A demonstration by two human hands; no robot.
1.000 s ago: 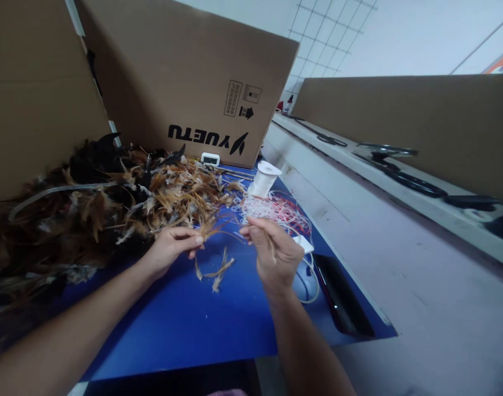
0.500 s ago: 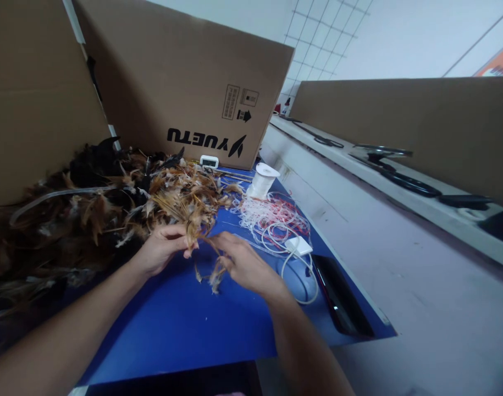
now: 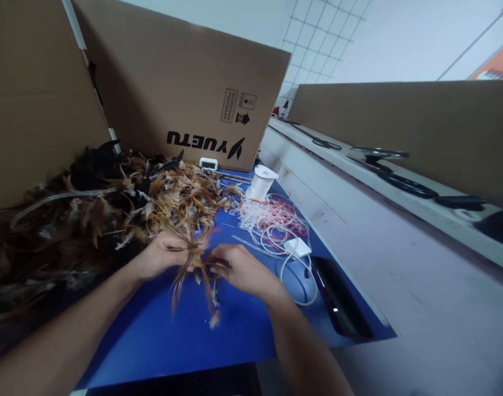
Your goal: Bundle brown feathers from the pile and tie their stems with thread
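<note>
Loose, wispy feather barbs on the bunch (image 3: 194,254), soft and frayed at the tips, with thin stiff quills. Same rough, fluffy texture across the feather pile (image 3: 181,192), mostly matt, some slight sheen. Smooth blue tabletop (image 3: 185,341), semi-gloss, plastic-looking. Plain matt brown cardboard for the YUETU carton (image 3: 181,82), black print on top of it; likewise for the left panel (image 3: 32,110) and ledge board (image 3: 399,121). Smooth white spool (image 3: 260,184), plastic-looking. Thin, slightly shiny strands in the tangle (image 3: 255,217). Smooth white plastic on the adapter (image 3: 298,247) and cable (image 3: 283,275). Glossy, reflective black finish on the flat slab (image 3: 342,300). Matt, scuffed paint-like wall surface (image 3: 358,258).
</note>
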